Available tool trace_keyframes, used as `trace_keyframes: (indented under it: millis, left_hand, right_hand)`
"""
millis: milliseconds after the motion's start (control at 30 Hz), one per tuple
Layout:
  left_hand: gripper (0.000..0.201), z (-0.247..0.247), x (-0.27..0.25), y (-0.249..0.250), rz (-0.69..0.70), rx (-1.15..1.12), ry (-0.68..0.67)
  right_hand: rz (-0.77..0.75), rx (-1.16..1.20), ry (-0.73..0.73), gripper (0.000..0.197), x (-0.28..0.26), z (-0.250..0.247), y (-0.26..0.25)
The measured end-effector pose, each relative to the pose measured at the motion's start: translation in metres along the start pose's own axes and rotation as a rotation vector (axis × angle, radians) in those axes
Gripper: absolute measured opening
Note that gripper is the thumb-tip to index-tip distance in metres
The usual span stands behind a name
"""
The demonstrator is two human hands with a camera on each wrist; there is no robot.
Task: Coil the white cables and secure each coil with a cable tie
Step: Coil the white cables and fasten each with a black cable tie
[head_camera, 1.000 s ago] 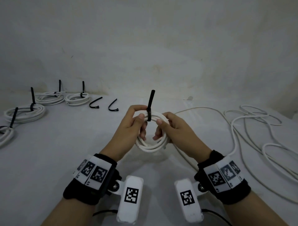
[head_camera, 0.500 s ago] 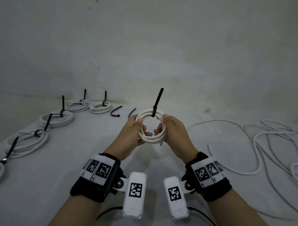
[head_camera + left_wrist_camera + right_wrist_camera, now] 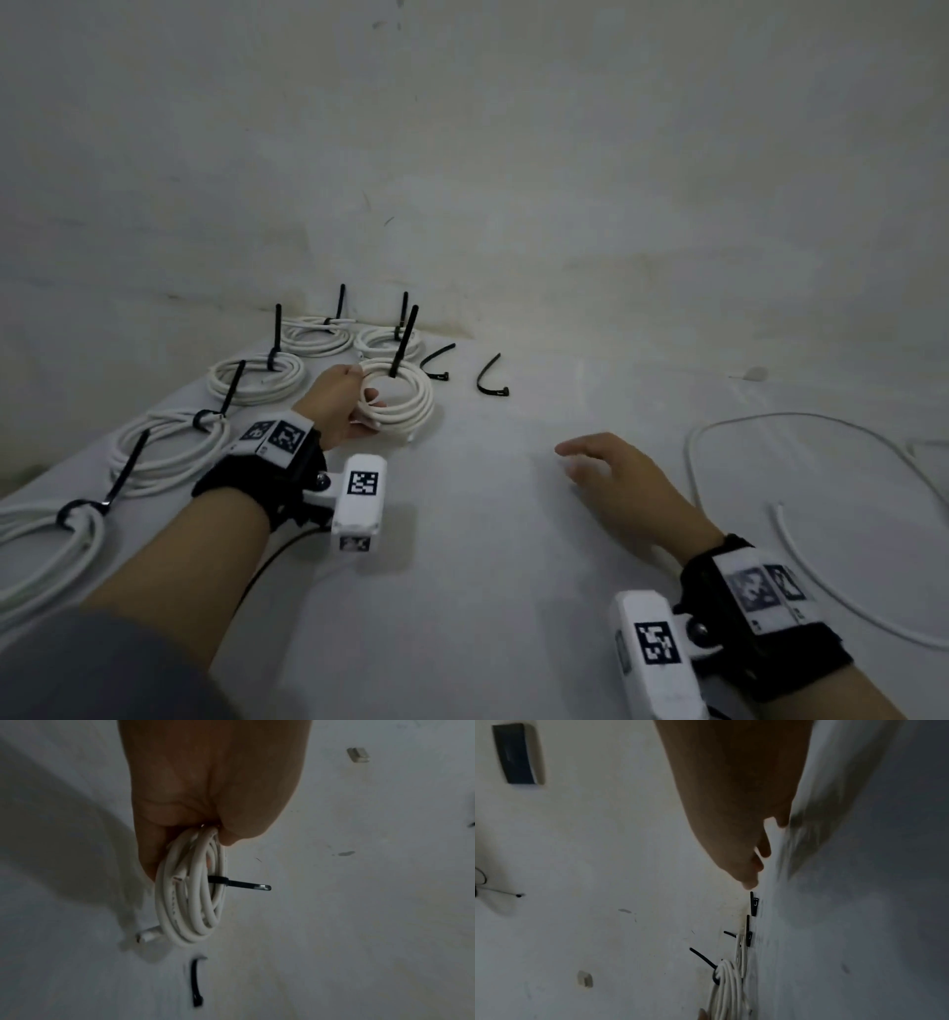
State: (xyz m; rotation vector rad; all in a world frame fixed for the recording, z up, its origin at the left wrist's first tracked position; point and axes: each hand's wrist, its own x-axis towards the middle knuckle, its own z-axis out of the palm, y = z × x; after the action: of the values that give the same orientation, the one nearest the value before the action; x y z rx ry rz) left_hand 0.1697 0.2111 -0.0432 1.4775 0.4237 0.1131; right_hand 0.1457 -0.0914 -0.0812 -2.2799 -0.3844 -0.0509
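My left hand (image 3: 336, 406) grips the near-left arc of the tied white coil (image 3: 398, 395), fingers curled round the bundled turns; the left wrist view shows the strands pinched together at the fingertips and the black cable tie (image 3: 237, 883) cinched round them, its free tail projecting sideways. My right hand (image 3: 608, 470) holds nothing: its fingers are loosely extended, and it hovers over the middle of the table (image 3: 462, 591). The held coil sits toward the far-left part of the table, just beside the row of finished coils (image 3: 257, 377) that runs along the left edge to the back wall, each with a tie tail standing up. Two spare cable ties (image 3: 490, 380) lie just right of the held coil, near the far edge. The uncoiled white cable (image 3: 801, 524) trails across the right side of the table, well apart from the coils. I judge the step in hand to be setting the tied coil down with the finished ones. To do it well, I would lower the coil flat with the tie tail pointing up, clear of the neighbouring coil so the turns do not interlock, and clear of the spare ties so neither is buried. I would release only once the coil rests on the table. The free right hand is well placed to reach the loose cable end afterwards.
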Motion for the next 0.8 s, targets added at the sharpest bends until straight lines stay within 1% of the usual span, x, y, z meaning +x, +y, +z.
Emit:
trace_keyframes:
  millis: [100,133,200,233,300,400,433,467,500,533,567,600,633,700,800]
  left_hand:
    - [0.04,-0.012,0.029,-0.002,-0.105,-0.035,0.058]
    - [0.038,-0.016,0.037,-0.001,-0.119,-0.036,0.075]
    - [0.032,-0.024,0.051,0.001,-0.105,0.038,0.107]
    - [0.033,-0.027,0.058,0.002,-0.08,0.13,0.121]
    - [0.036,-0.032,0.07,0.004,0.015,0.347,0.132]
    - [0.034,-0.036,0.082,0.006,0.162,0.583,0.157]
    - [0.035,-0.036,0.084,0.007,0.19,0.672,0.149]
    - [0.038,-0.036,0.086,0.006,0.217,0.73,0.127]
    - [0.045,-0.035,0.086,0.005,0.206,0.758,0.084]
    - [0.058,-0.036,0.088,0.002,0.197,0.778,0.042]
    - [0.077,-0.035,0.089,-0.001,0.166,0.819,0.009]
    - [0.093,-0.036,0.089,-0.003,0.157,0.902,-0.013]
    - [0.102,-0.037,0.089,-0.005,0.149,0.997,-0.019]
    - [0.107,-0.039,0.092,-0.008,0.139,1.086,-0.01]
    - [0.109,-0.041,0.098,-0.009,0.141,1.101,-0.011]
  right_hand:
    - [-0.033,-0.166,-0.119,0.027,0.001,0.003,0.012]
    - [-0.035,-0.188,-0.135,0.03,0.001,0.003,0.013]
    - [-0.031,-0.195,-0.147,0.033,0.002,0.003,0.014]
    - [-0.034,-0.194,-0.148,0.033,0.002,0.003,0.015]
    - [-0.044,-0.19,-0.146,0.032,0.002,0.003,0.017]
    - [-0.055,-0.186,-0.135,0.03,0.003,0.005,0.017]
    - [-0.055,-0.181,-0.134,0.03,0.003,0.006,0.017]
    - [-0.054,-0.172,-0.132,0.029,0.004,0.006,0.017]
    - [-0.053,-0.16,-0.128,0.028,0.004,0.006,0.017]
    - [-0.057,-0.15,-0.125,0.028,0.004,0.006,0.017]
    - [-0.062,-0.145,-0.121,0.027,0.004,0.006,0.018]
    - [-0.068,-0.143,-0.119,0.027,0.004,0.006,0.018]
    - [-0.069,-0.14,-0.119,0.028,0.004,0.006,0.019]
    - [-0.07,-0.135,-0.115,0.028,0.004,0.007,0.018]
    - [-0.072,-0.132,-0.114,0.028,0.004,0.006,0.017]
